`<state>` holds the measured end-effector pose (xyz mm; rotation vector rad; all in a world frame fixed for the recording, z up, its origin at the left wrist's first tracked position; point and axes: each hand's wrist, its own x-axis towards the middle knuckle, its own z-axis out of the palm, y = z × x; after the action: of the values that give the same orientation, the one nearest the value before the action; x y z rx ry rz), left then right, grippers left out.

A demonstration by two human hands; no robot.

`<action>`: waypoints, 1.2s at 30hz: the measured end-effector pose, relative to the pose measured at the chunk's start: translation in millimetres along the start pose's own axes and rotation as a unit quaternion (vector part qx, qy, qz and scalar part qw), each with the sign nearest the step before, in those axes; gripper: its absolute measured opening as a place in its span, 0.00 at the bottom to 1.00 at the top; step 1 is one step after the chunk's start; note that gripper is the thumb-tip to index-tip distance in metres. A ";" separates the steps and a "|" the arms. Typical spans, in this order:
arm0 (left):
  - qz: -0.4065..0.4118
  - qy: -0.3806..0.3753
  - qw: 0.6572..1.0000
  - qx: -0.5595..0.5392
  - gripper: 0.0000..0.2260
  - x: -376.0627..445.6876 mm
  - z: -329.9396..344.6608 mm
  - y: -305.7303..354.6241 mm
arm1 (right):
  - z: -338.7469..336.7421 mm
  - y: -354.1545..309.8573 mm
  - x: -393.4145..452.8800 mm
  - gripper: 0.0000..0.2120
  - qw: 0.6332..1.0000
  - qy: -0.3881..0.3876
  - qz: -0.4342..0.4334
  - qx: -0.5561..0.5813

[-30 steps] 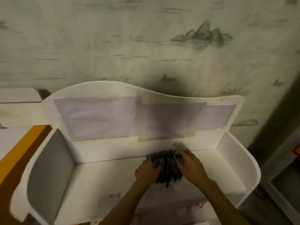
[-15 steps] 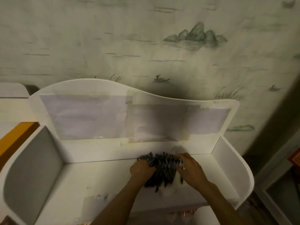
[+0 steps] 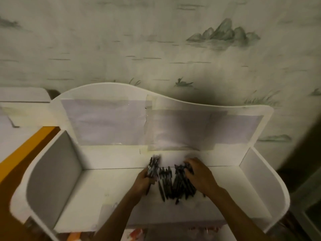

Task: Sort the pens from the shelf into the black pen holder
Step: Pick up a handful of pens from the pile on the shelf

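Pens (image 3: 175, 184) lie in a loose dark heap on the white shelf (image 3: 107, 185), close to its back panel, right of centre. Left hand (image 3: 144, 181) grips a small bundle of pens (image 3: 152, 166) lifted off the heap's left edge, fingers curled round it, seemingly to carry a handful at once. Right hand (image 3: 199, 174) rests on the heap's right side, fingers bent over the pens; whether it grips any cannot be told, the frame being blurred. Likely it steadies the pile. No black pen holder is in view. Pale paper sheets (image 3: 104, 124) are taped to the back panel. Raised side walls (image 3: 52, 174) bound the shelf; nothing obstructs the hands.
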<state>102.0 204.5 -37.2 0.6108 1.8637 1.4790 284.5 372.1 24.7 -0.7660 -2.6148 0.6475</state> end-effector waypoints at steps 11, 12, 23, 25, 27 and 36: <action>0.042 0.242 0.968 -0.055 0.12 -1.5 -8.3 -18.8 | 23.0 -26.1 -2.6 0.12 1.000 -0.013 -0.024 0.006; 0.048 0.242 0.968 -0.047 0.11 -1.8 -8.2 -22.0 | 22.7 -26.0 -3.1 0.12 1.000 -0.012 -0.023 0.004; 0.075 0.203 0.976 0.011 0.06 -9.1 -9.4 -27.1 | 14.1 -23.2 -10.8 0.12 1.000 0.001 -0.017 -0.008; 0.064 0.199 0.978 0.027 0.07 -10.0 -11.6 -24.8 | 14.8 -23.3 -12.8 0.12 1.000 0.001 -0.018 -0.002; 0.055 0.198 0.978 0.027 0.12 -11.3 -13.5 -19.2 | 14.9 -25.2 -13.8 0.12 1.000 -0.005 -0.018 0.007; 0.077 0.157 0.984 -0.026 0.16 -46.7 -64.7 68.4 | 25.2 -93.1 23.5 0.14 0.993 -0.042 -0.094 0.056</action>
<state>81.6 145.7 47.6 0.5300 2.0438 1.8063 215.8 307.4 55.6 -0.4609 -2.6577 0.7776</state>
